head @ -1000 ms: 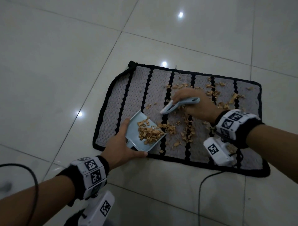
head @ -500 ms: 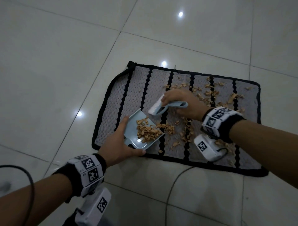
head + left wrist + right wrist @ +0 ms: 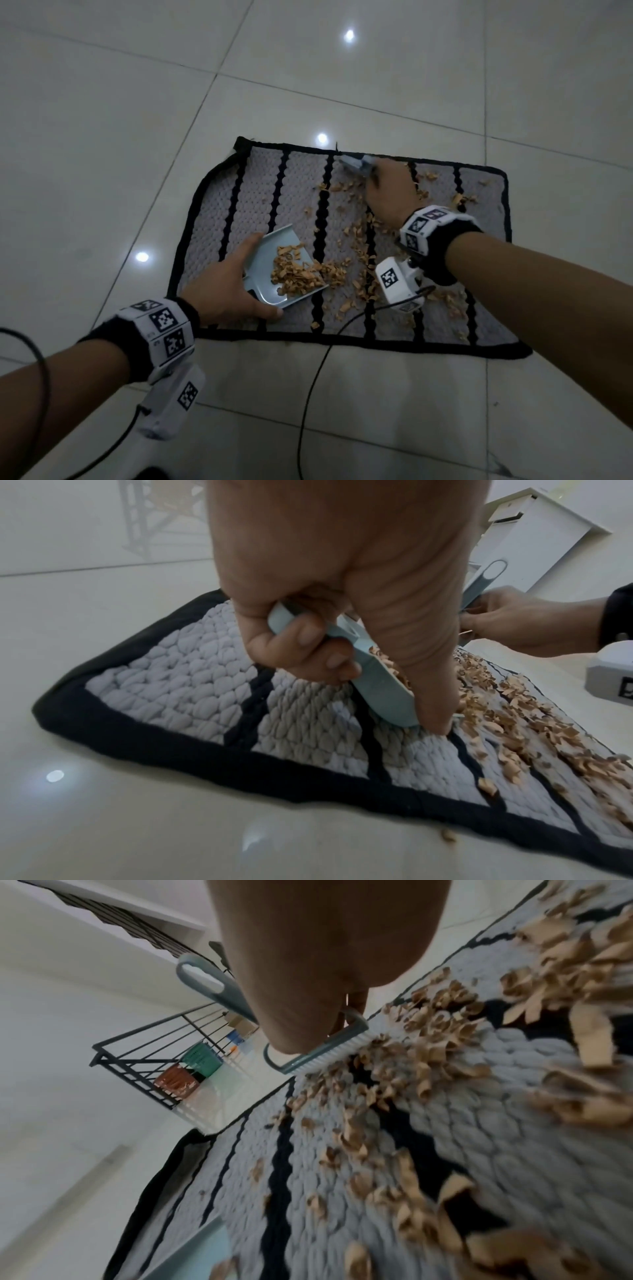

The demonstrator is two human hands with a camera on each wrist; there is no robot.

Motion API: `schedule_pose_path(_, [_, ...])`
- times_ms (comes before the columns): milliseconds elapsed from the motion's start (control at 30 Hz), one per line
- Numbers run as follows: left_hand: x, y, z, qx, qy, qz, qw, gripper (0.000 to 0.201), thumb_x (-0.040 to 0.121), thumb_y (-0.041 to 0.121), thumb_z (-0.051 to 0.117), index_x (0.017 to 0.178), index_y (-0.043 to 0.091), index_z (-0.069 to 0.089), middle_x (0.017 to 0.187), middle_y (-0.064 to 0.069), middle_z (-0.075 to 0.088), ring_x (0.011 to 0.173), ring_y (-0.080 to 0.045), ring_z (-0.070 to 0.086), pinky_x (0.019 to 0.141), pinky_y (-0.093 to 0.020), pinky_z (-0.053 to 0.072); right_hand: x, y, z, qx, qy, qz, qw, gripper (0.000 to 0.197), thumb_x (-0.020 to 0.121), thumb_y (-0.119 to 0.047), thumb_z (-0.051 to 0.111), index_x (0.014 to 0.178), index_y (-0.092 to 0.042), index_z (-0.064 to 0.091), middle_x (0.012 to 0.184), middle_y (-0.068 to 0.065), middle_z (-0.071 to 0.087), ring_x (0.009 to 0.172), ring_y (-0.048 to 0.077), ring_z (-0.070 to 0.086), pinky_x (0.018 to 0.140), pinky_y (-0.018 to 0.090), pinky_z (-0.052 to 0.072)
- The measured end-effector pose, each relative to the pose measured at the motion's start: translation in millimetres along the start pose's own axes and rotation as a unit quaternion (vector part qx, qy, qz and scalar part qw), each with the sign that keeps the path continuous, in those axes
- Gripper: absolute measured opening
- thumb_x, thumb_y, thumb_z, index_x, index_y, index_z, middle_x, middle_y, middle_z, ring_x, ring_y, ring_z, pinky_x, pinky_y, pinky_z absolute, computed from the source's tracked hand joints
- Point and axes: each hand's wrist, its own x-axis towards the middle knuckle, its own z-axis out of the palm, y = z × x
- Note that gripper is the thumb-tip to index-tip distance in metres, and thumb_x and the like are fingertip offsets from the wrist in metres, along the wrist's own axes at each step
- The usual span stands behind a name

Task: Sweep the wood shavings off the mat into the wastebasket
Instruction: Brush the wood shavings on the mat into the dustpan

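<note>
I see a pale tiled floor (image 3: 102,137) with thin grout lines and three bright ceiling-light reflections on it. A black cable (image 3: 308,394) trails across the tiles toward the near edge. In the right wrist view, a dark metal railing (image 3: 143,1053) stands by the wall, with a green basket (image 3: 202,1058) and a reddish-brown one (image 3: 174,1081) behind it (blurred). In the left wrist view, a white cabinet (image 3: 534,534) stands at the far right.

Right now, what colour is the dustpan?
The dustpan is pale blue-green; the head view shows it best.
</note>
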Motion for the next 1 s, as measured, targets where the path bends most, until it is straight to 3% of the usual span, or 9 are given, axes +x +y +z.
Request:
schedule_pose_path(100, [-0.3, 1.5, 1.9, 0.013, 0.004, -0.005, 1.0, 0.133, 0.056, 0.048, 0.091, 0.156, 0.033, 0.004, 0.147, 0.002, 0.046, 0.125, -0.021, 0.052, 0.096, -0.028, 0.044, -13.4, -2.7, 7.5, 0.01, -0.033, -0.012, 0.999, 0.02, 0.091, 0.001, 0.047, 0.096, 0.002, 0.066, 0.084, 0.017, 0.063, 0.075, 0.029, 0.057, 0.065, 0.028, 0.033])
schedule_pose_path(200, [-0.5, 1.4, 3.8, 0.013, 0.007, -0.008, 1.0, 0.134, 0.056, 0.048, 0.092, 0.156, 0.034, 0.004, 0.146, 0.001, 0.047, 0.125, -0.021, 0.052, 0.097, -0.028, 0.043, -38.3, -2.1, 3.7, 0.039, -0.056, -0.05, 0.996, 0.023, 0.088, 0.002, 0.053, 0.105, -0.001, 0.069, 0.093, 0.016, 0.069, 0.083, 0.029, 0.061, 0.07, 0.032, 0.045])
schedule_pose_path(367, [0.6, -0.5, 4.2, -0.003, 0.001, -0.008, 1.0, 0.135, 0.056, 0.046, 0.093, 0.156, 0.033, 0.004, 0.146, 0.001, 0.047, 0.125, -0.02, 0.052, 0.099, -0.028, 0.042, -83.3, -5.7, -12.0, 0.049, -0.112, -0.112, 0.986, 0.025, 0.078, 0.008, 0.055, 0.095, -0.001, 0.071, 0.088, 0.017, 0.07, 0.08, 0.032, 0.061, 0.075, 0.041, 0.052])
schedule_pose_path(500, [-2.2, 3.2, 4.4, 0.001, 0.009, -0.007, 1.0, 0.131, 0.058, 0.043, 0.092, 0.156, 0.033, 0.005, 0.143, 0.001, 0.049, 0.122, -0.021, 0.053, 0.093, -0.024, 0.041, -60.1, -20.8, -18.5, 0.087, -0.051, -0.099, 0.99, 0.026, 0.079, 0.008, 0.054, 0.096, 0.001, 0.071, 0.083, 0.014, 0.07, 0.07, 0.016, 0.055, 0.063, 0.02, 0.045])
schedule_pose_path(567, [-4.6, 5.5, 4.9, 0.005, 0.012, -0.009, 1.0, 0.13, 0.058, 0.045, 0.091, 0.155, 0.033, 0.006, 0.142, 0.001, 0.05, 0.119, -0.02, 0.054, 0.09, -0.024, 0.041, -36.5, -27.5, -14.6, 0.077, -0.026, -0.085, 0.993, 0.024, 0.086, 0.006, 0.055, 0.101, -0.001, 0.072, 0.089, 0.014, 0.072, 0.071, 0.018, 0.058, 0.063, 0.016, 0.044])
schedule_pose_path(633, [-7.3, 6.9, 4.9, 0.002, 0.015, -0.006, 1.0, 0.129, 0.057, 0.047, 0.091, 0.155, 0.034, 0.008, 0.14, 0.002, 0.05, 0.111, -0.015, 0.053, 0.088, -0.023, 0.042, -17.0, -32.9, -8.2, 0.064, -0.038, -0.074, 0.994, 0.026, 0.088, 0.003, 0.055, 0.107, -0.004, 0.072, 0.1, 0.015, 0.073, 0.086, 0.027, 0.064, 0.072, 0.027, 0.05])
schedule_pose_path(800, [-11.7, 9.5, 7.2, -0.001, 0.019, -0.015, 1.0, 0.13, 0.057, 0.046, 0.091, 0.155, 0.033, 0.008, 0.138, 0.002, 0.052, 0.103, -0.007, 0.048, 0.085, -0.017, 0.039, -10.9, -24.5, -0.1, 0.047, -0.16, -0.055, 0.985, 0.028, 0.085, 0.004, 0.064, 0.109, -0.006, 0.073, 0.114, 0.017, 0.069, 0.103, 0.032, 0.064, 0.09, 0.037, 0.051])
schedule_pose_path(933, [-13.2, 9.2, 8.8, -0.023, 0.009, -0.011, 1.0, 0.127, 0.06, 0.037, 0.092, 0.155, 0.027, 0.008, 0.127, 0.01, 0.05, 0.106, -0.004, 0.046, 0.073, 0.001, 0.034, -47.2, -11.1, -16.1, 0.055, -0.164, -0.144, 0.974, 0.02, 0.082, -0.001, 0.07, 0.101, -0.005, 0.075, 0.111, 0.02, 0.07, 0.102, 0.036, 0.065, 0.089, 0.051, 0.054])
schedule_pose_path(1000, [-13.3, 8.4, 8.1, -0.035, 0.004, -0.004, 0.999, 0.124, 0.063, 0.029, 0.092, 0.155, 0.023, 0.009, 0.132, 0.008, 0.047, 0.11, -0.003, 0.042, 0.076, 0.006, 0.032, -66.2, -2.9, -24.6, 0.061, -0.17, -0.171, 0.968, 0.021, 0.081, 0.003, 0.067, 0.1, -0.002, 0.074, 0.111, 0.022, 0.069, 0.105, 0.04, 0.063, 0.09, 0.054, 0.052])
